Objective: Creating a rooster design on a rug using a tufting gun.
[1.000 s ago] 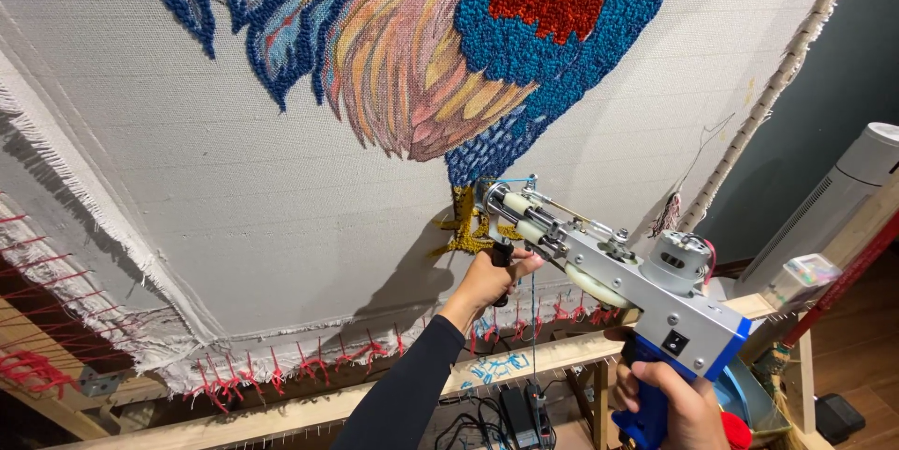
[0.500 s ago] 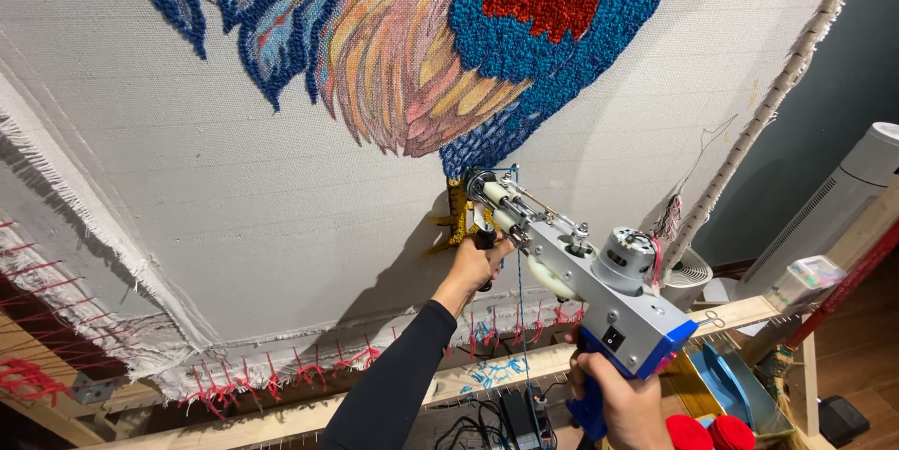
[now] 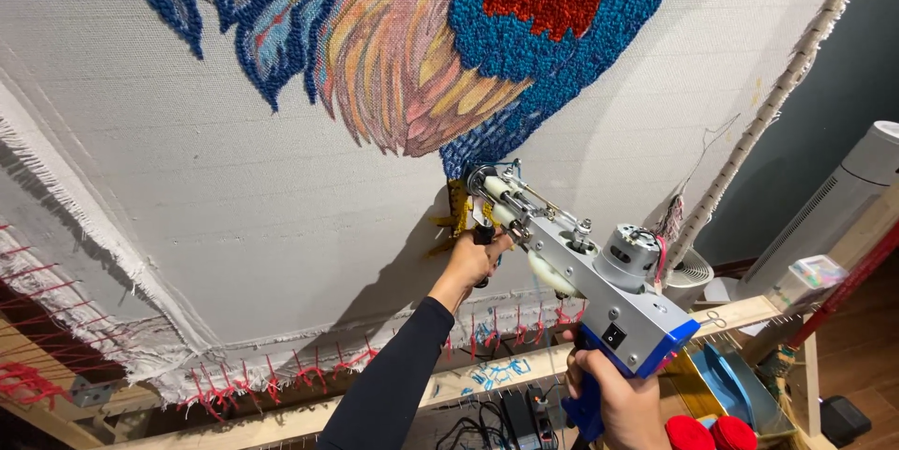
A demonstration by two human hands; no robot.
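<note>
A silver tufting gun [image 3: 585,272] with a blue rear grip points up and left at a white backing cloth [image 3: 234,197]. Its tip touches the cloth just under the blue tufted edge of a many-coloured rooster design [image 3: 449,47]. A small yellow tufted patch [image 3: 456,211] sits beside the tip. My left hand [image 3: 471,261], in a black sleeve, is shut on the gun's front handle. My right hand [image 3: 618,403] is shut on the blue grip at the bottom of the view.
The cloth is stretched on a wooden frame [image 3: 487,380], with red yarn ends along its lower edge. A rope-wrapped pole [image 3: 768,103] borders the cloth on the right. A white tower fan [image 3: 833,206] stands at right, and cables and a power strip [image 3: 520,413] lie below.
The gun's tip has crept up the cloth toward the blue tufted edge. Its rear end and my right hand have swung left. My left hand has followed on the front handle.
</note>
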